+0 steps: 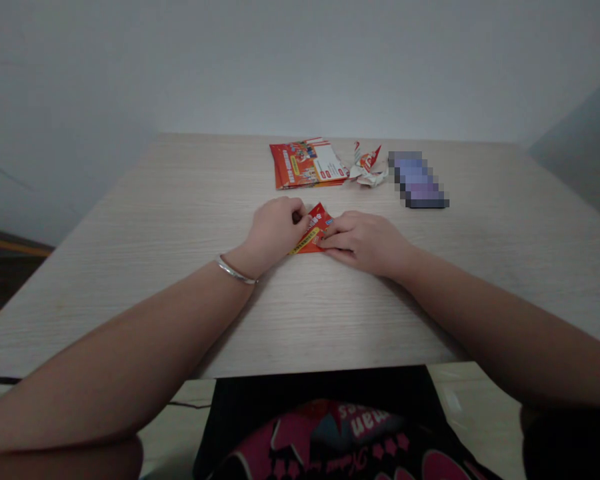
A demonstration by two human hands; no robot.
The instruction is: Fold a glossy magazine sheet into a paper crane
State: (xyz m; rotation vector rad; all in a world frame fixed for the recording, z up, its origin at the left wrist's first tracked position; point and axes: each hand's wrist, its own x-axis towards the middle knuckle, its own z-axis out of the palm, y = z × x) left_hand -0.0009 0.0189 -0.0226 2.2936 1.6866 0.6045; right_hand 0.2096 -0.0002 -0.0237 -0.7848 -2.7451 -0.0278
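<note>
A red printed leaflet [316,233] with a yellow strip lies on the table in front of me, its visible part angled to a corner at the top. My left hand [279,230], a silver bangle on its wrist, has its fingers curled and pinching the leaflet's left side. Part of the sheet is hidden under that hand. From the other side, my right hand [363,241] grips the leaflet's right edge, its fingers close together on the paper.
Farther back on the pale wooden table [180,200] lies a stack of similar red and white leaflets [300,165]. Beside it sits a crumpled or folded paper piece [369,167]. A phone [419,180], pixelated, rests to the right. A wall [330,67] stands behind the table.
</note>
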